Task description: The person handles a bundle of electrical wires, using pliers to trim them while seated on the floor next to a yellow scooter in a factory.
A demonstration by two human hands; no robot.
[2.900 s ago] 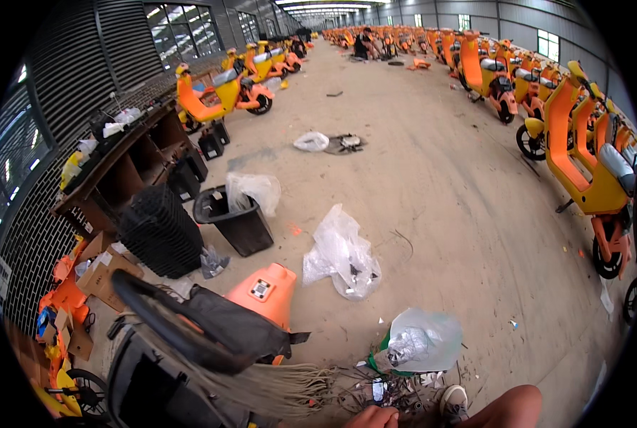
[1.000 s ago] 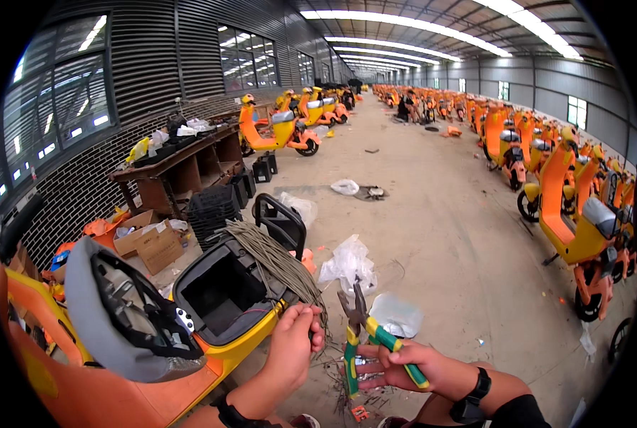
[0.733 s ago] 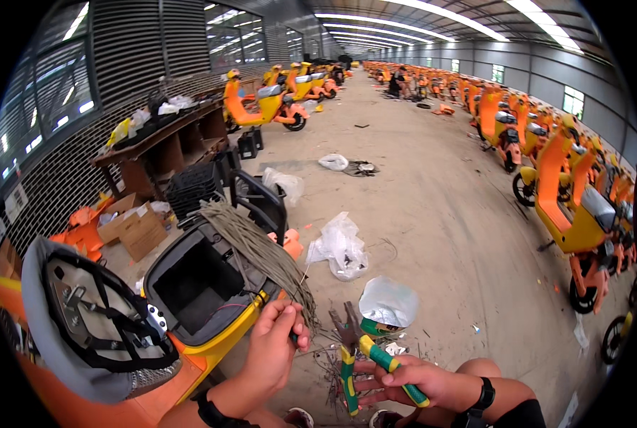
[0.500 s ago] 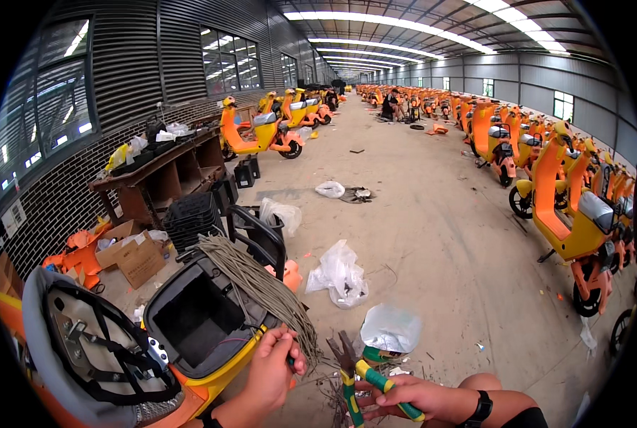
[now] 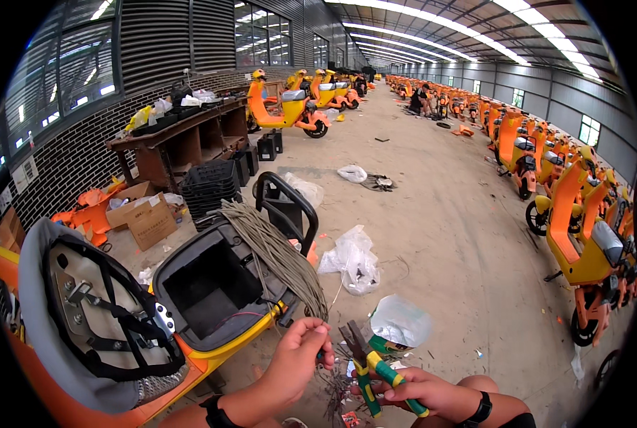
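The pliers [image 5: 366, 357], green and yellow in the handles, are held in the air over the floor, beyond the lower right corner of the scooter's open storage box [image 5: 204, 285]. They are gripped by the right hand [image 5: 418, 389]: the thumb is laid over one handle and the fingers are stretched toward the other, probably so that the spread handles can be controlled single-handedly. Their jaws are parted and pointed up beside the left hand [image 5: 297, 360]. There, thumb and forefinger are pressed together on a small dark piece [image 5: 320, 353] (too small to be identified), and the pinch is presumably kept narrow because something thin is being steadied.

The cable bundle [image 5: 272, 246] is draped across the right edge of the storage box, with its loose end hung close to the left fingertips; strands are perhaps kept within easy reach that way. The seat [image 5: 76, 292] is tipped up at the box's left edge, by which the opening is left uncovered. Behind the far right corner, a black grab rail [image 5: 311, 214] is raised.

On the floor, wire scraps [image 5: 336, 389] are scattered below the hands, and a white plastic bag [image 5: 354, 260] is seen farther off. Along the wall, bags [image 5: 143, 118] are piled at the near left corner of the brown desk [image 5: 183, 135].
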